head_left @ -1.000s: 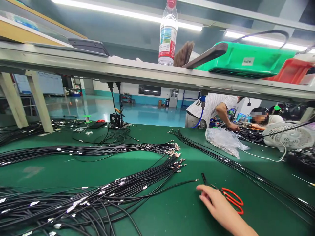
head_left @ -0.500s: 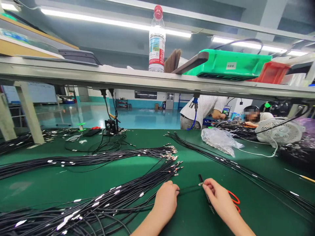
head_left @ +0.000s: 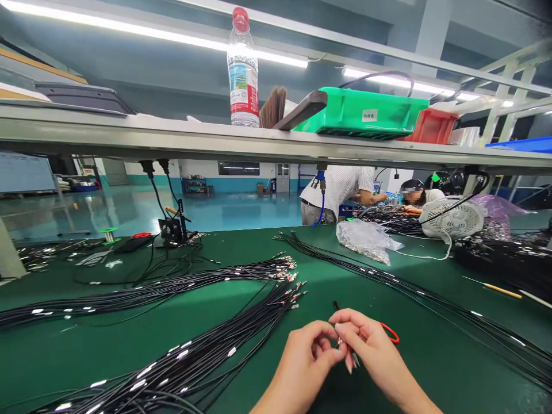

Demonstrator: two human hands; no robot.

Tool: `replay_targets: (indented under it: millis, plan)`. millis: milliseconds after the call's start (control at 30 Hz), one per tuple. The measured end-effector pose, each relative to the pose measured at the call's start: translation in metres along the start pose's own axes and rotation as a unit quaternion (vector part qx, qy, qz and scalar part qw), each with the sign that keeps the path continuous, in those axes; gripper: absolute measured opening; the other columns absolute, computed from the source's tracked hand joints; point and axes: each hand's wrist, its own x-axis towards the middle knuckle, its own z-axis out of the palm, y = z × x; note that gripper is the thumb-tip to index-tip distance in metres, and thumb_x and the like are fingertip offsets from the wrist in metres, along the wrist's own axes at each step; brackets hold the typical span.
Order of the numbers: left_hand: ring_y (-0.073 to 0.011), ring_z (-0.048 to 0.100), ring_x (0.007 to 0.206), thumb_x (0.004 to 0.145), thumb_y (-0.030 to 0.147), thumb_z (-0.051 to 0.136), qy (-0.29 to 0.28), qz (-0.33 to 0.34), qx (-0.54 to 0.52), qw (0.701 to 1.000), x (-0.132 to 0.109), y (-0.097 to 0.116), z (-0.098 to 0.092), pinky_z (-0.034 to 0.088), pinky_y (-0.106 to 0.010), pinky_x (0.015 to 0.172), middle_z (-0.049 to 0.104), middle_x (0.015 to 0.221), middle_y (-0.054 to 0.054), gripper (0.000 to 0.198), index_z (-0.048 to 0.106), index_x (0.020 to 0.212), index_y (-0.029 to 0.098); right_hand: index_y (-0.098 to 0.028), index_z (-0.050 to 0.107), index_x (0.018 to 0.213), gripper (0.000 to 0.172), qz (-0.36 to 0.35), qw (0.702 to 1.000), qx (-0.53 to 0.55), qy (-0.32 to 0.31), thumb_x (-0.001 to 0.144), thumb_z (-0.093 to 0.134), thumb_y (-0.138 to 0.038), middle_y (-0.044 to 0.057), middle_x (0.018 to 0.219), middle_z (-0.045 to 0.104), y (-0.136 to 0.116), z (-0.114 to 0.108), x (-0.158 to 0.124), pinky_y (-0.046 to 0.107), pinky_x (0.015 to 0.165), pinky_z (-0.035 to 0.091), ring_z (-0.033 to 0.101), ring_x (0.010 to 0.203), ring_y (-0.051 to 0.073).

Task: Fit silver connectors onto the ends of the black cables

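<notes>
My left hand (head_left: 308, 356) and my right hand (head_left: 366, 348) meet fingertip to fingertip above the green table. Both are closed in a pinch around the end of a thin black cable, where a small silvery connector (head_left: 340, 340) shows between the fingers; the rest of this cable is mostly hidden. Beneath my right hand, a red loop handle (head_left: 391, 332) and a slim black tool end (head_left: 336, 306) stick out; the hand covers how they join. To the left lies a bundle of black cables (head_left: 202, 339) with white labels and metal ends.
A second cable bundle (head_left: 142, 292) lies behind the first, and another cable run (head_left: 409, 293) crosses on the right. A plastic bag (head_left: 366, 238), a white fan (head_left: 452, 220) and a yellow-handled pick (head_left: 502, 291) are at right. Overhead runs a shelf (head_left: 172, 138). Two people are beyond.
My hands have come together; before, they were apart with the cable stretched between them. The view has swung to the right, so the surroundings appear further left.
</notes>
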Motion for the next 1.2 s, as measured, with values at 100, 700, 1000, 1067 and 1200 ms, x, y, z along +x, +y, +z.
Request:
replay_targets:
  millis: [100, 700, 1000, 1067, 1200]
  plan:
    - [-0.0117, 0.046, 0.059, 0.067, 0.024, 0.057, 0.023, -0.037, -0.119, 0.992, 0.000, 0.003, 0.009, 0.034, -0.021, 0.055, 0.056, 0.064, 0.000, 0.012, 0.061, 0.073, 0.014, -0.016, 0.051, 0.081, 0.037, 0.000, 1.000, 0.011, -0.013, 0.078, 0.053, -0.053, -0.004, 0.049, 0.050, -0.007, 0.006, -0.008, 0.019, 0.041, 0.033, 0.043, 0.040, 0.009]
    - [-0.0071, 0.034, 0.050, 0.065, 0.030, 0.066, -0.015, -0.113, -0.227, 0.967, -0.003, 0.015, -0.001, 0.026, -0.019, 0.050, 0.043, 0.052, 0.005, 0.021, 0.059, 0.070, 0.011, -0.019, 0.039, 0.054, 0.047, -0.013, 0.997, -0.078, -0.024, 0.083, 0.043, -0.056, -0.007, 0.041, 0.037, -0.014, 0.002, -0.013, 0.020, 0.039, 0.018, 0.023, 0.037, 0.006]
    - [-0.0102, 0.038, 0.057, 0.059, 0.034, 0.070, 0.031, -0.096, -0.226, 0.969, -0.005, 0.021, 0.004, 0.031, -0.021, 0.057, 0.050, 0.058, 0.000, 0.024, 0.060, 0.059, 0.012, -0.019, 0.039, 0.055, 0.045, -0.046, 0.993, -0.103, -0.022, 0.084, 0.043, -0.054, -0.007, 0.043, 0.037, -0.015, 0.007, -0.017, 0.021, 0.043, 0.025, 0.029, 0.041, 0.008]
    - [-0.0102, 0.038, 0.057, 0.059, 0.032, 0.069, 0.038, -0.097, -0.222, 0.969, -0.005, 0.021, 0.005, 0.031, -0.022, 0.057, 0.049, 0.057, 0.001, 0.022, 0.060, 0.057, 0.012, -0.019, 0.039, 0.055, 0.045, -0.052, 0.993, -0.108, -0.021, 0.085, 0.043, -0.052, -0.007, 0.042, 0.037, -0.015, 0.007, -0.018, 0.021, 0.044, 0.025, 0.029, 0.041, 0.008]
    - [-0.0108, 0.038, 0.059, 0.060, 0.032, 0.069, 0.026, -0.096, -0.228, 0.969, -0.005, 0.021, 0.003, 0.032, -0.022, 0.058, 0.052, 0.058, 0.000, 0.020, 0.064, 0.059, 0.012, -0.019, 0.039, 0.056, 0.044, -0.038, 0.994, -0.097, -0.022, 0.085, 0.043, -0.053, -0.007, 0.042, 0.037, -0.015, 0.005, -0.017, 0.021, 0.041, 0.021, 0.024, 0.038, 0.007]
